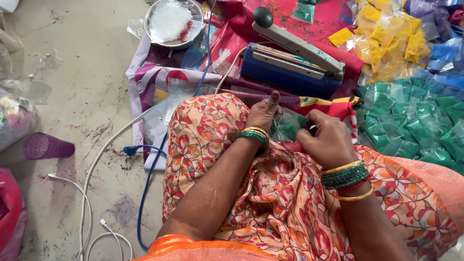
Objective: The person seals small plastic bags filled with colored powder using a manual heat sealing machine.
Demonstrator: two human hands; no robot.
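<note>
My left hand [263,113] and my right hand [326,137] meet over my lap and hold a small clear plastic pouch with green powder [289,126] between them. The left thumb points up. Both wrists carry green and gold bangles. Just beyond the hands stands a blue heat sealer [290,65] with its grey arm raised and a black knob at the end. My knees are covered by floral orange cloth [270,203].
Piles of sealed pouches lie at right: green ones [411,125], yellow ones [386,38], blue ones [447,58]. A steel bowl with clear bags [171,21] sits at the top. A purple cup [46,146] lies on the floor at left, with white and blue cables [145,193].
</note>
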